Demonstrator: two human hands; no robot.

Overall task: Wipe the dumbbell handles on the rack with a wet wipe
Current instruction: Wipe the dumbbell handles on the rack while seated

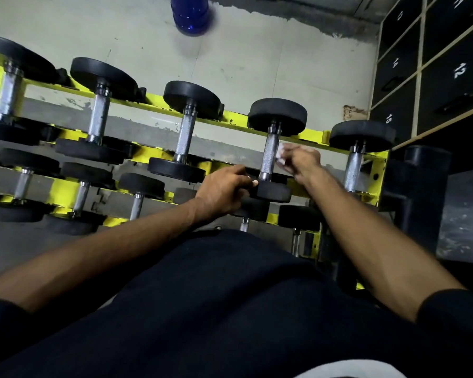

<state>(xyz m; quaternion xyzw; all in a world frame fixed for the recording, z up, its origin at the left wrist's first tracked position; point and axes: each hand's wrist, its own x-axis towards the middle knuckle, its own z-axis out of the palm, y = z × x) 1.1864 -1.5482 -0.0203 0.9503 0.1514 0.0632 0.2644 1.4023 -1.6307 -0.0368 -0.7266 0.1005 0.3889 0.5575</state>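
While the right grip (303,159) pinches a bunched white wet wipe (280,155) against the right side of a knurled handle (268,156), just right of the frame's centre, the task looks to be under way rather than finished. That handle belongs to the fourth dumbbell (277,115) from the left on the top tier of the yellow rack (235,118). The left grip (221,192) curls over its near plate (275,190), seemingly to steady it. The wipe touches only one side of the bar, so this handle probably needs a pass round the back. No other handle shows a sheen or streak that tells wiped from unwiped: three stand to the left, and one (352,170) stands to the right, by the rack's end. The lower tier (63,186), partly hidden by the forearms (107,255) and dark clothing (230,296) at the bottom of the frame, holds more dumbbells, so plenty may remain.
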